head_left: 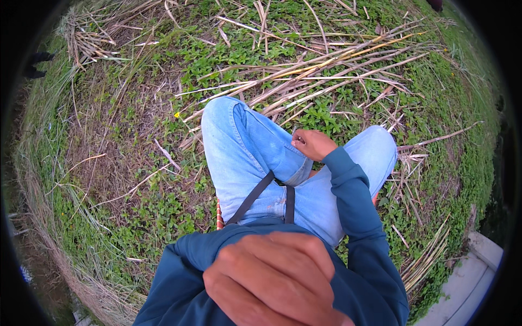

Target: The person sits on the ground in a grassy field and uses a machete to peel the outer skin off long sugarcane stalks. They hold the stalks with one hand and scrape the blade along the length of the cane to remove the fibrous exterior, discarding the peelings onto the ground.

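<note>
My left hand [272,274] is raised very near the camera and looms large over my chest. Its fingers are bent and pressed together; their tips are hidden, so what they hold, if anything, cannot be seen. Between my bent knees, my right hand [314,144] hovers over or rests against the blue jeans [239,146]. Its fingers are curled in toward the thumb, and I cannot make out anything inside them. Just beyond my knees, long dry stalks [321,68] lie in a loose pile on the low green plants.
A bundle of cut stalks [89,41] lies at the far left. More thin stalks [429,255] are at the near right, beside a pale grey slab [462,288]. Two dark straps [255,195] cross my lap. Dry grass [103,157] covers the ground to the left.
</note>
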`<state>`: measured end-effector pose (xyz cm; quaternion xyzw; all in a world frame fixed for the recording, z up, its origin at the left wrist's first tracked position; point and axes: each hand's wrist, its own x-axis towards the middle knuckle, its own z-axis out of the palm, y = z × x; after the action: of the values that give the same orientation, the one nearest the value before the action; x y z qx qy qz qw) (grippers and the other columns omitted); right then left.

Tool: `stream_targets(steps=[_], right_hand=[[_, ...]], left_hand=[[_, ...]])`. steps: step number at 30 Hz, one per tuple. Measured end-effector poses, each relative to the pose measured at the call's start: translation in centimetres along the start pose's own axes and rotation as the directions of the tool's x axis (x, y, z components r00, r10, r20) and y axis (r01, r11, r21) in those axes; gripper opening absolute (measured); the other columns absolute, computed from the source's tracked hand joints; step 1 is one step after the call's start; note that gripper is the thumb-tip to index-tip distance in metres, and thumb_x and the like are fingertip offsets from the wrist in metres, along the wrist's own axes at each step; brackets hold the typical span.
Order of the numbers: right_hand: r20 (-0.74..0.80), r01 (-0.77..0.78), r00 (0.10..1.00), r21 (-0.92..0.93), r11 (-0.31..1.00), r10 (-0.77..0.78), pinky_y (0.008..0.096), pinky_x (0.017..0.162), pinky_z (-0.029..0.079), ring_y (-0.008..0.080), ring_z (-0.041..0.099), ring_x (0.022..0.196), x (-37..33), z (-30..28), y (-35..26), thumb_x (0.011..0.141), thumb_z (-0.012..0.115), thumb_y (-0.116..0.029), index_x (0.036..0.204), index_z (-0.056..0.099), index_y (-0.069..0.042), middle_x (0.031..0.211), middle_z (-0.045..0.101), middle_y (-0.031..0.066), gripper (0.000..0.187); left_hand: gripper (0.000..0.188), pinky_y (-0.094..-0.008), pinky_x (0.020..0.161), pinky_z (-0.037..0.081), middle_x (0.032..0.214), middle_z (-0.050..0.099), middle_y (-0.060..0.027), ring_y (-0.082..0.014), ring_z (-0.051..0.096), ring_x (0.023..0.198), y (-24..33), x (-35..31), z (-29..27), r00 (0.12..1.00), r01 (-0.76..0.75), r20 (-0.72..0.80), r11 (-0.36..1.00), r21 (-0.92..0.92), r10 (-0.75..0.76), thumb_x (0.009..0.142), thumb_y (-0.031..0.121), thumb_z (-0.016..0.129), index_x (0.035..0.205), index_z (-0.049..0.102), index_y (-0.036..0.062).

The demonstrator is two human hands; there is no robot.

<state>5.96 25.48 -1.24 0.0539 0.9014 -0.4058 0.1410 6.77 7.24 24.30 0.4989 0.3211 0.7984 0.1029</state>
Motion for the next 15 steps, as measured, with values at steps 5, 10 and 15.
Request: stream_targets(steps=[5,10,15], right_hand=[[-0.148,0.044,0.989,0.131,0.99,-0.025,0.045,0.077,0.047,0.0358,0.062,0.086,-1.8,-1.5,1.5,0.089,0.056,-0.029,0.099,0.062,-0.004,0.091,0.065,0.0166,0.027],[-0.768,0.292,0.623,0.405,0.867,0.149,0.0316,0.07,0.048,0.019,0.061,0.077,-10.7,-8.3,-1.5,0.09,0.058,-0.016,0.094,0.061,0.001,0.083,0.063,0.0098,0.017],[-0.757,0.557,0.019,0.55,0.622,0.653,0.0247,0.062,0.05,0.0113,0.06,0.067,-23.7,-6.8,7.6,0.096,0.051,-0.016,0.091,0.06,-0.001,0.078,0.063,0.0061,0.018]], left_hand=[[0.017,-0.0339,0.078,0.048,0.098,0.066,-0.0157,-0.0262,0.064,0.085,-6.5,-1.2,-6.2,0.92,0.186,0.043,0.531,0.827,-0.389,0.086,0.003,0.06,0.102,0.063,-0.0015],[0.025,-0.0492,0.103,0.028,0.122,0.057,-0.0121,-0.0322,0.044,0.123,-9.9,-13.0,-17.9,0.678,0.002,-0.091,-0.122,0.993,-0.729,0.081,0.018,0.065,0.103,0.065,0.0052],[0.015,-0.0457,0.1,0.034,0.112,0.061,-0.0135,-0.0324,0.052,0.113,-12.0,-13.7,-14.4,0.621,0.175,-0.018,0.117,0.978,-0.783,0.084,0.015,0.063,0.095,0.067,0.0061]])
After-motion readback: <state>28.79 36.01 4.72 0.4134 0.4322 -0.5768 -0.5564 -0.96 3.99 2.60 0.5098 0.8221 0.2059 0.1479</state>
